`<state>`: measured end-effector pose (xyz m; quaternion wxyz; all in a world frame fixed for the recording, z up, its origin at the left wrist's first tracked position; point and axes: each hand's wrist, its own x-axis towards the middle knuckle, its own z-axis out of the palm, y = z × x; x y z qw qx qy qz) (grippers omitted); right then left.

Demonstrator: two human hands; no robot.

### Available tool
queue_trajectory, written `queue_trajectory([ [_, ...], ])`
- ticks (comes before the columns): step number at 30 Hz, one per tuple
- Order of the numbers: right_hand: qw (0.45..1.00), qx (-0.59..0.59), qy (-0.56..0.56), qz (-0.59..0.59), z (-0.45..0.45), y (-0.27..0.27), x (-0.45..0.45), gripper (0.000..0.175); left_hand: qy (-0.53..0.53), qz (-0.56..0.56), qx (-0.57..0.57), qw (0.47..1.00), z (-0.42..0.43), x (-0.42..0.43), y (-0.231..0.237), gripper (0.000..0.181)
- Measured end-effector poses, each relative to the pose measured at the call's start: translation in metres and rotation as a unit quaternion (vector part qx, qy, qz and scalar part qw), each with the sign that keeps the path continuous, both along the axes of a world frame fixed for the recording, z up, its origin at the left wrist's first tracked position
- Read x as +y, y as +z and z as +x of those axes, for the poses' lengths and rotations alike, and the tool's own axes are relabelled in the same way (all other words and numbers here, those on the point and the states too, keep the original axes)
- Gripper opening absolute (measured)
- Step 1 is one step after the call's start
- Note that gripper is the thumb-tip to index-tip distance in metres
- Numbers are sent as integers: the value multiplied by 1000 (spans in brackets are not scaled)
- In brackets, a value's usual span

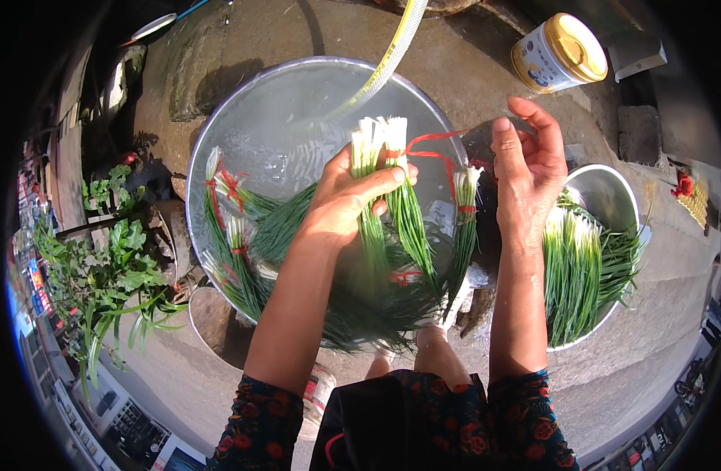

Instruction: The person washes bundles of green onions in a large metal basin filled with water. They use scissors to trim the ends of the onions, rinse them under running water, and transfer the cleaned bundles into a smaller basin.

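My left hand [360, 194] is closed around bunches of green chives [369, 229], their white ends up, over a wide round metal basin [197, 147] of water. A red tie [434, 154] circles one of these bunches, its loose ends trailing right. Raised to the right of the basin, my right hand [528, 156] has its thumb and fingers apart, with nothing seen between them. More tied chive bunches [237, 235] lie along the basin's left side, and one tied bunch [466, 206] rests at its right rim. Greens lie in the water below my left hand.
A clear braided hose [390, 62] with a yellow stripe runs into the basin. Right of it, a metal bowl [628, 194] holds untied chives [572, 265]. A lidded can [557, 54] is at the upper right. Leafy plants [125, 253] grow at the left.
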<state>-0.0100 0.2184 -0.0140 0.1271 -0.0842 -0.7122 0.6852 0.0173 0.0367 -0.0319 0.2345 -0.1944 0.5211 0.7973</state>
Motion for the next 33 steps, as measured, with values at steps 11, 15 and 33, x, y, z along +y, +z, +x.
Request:
queue_trajectory([
  [11, 894, 131, 234, 360, 7, -15, -10, 14, -30, 6, 18, 999, -2, -5, 1, 27],
  [15, 856, 145, 255, 425, 8, -1, -12, 17, -22, -105, 27, 994, -5, 4, -5, 28],
  [33, 924, 7, 250, 289, 9, -15, -7, 6, -64, -101, 62, 991, -1, 3, -3, 32],
])
